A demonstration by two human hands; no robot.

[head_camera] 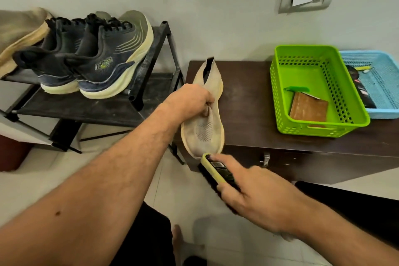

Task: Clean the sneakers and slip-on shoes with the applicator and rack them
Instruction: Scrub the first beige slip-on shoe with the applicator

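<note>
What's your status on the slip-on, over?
Left hand grips beige slip-on mid-upper. Right hand holds applicator at its toe. Sneakers on rack. Nothing in the way.

Bare forearms, sleeveless; dark trousers (151, 244).

Left hand (190, 98) grips a beige slip-on shoe (205, 114) by its upper, toe toward the camera, while the right hand (257, 198) holds a yellow-edged black applicator (213, 170) against the toe; two dark sneakers (86, 54) sit on the black rack (151, 67).
</note>
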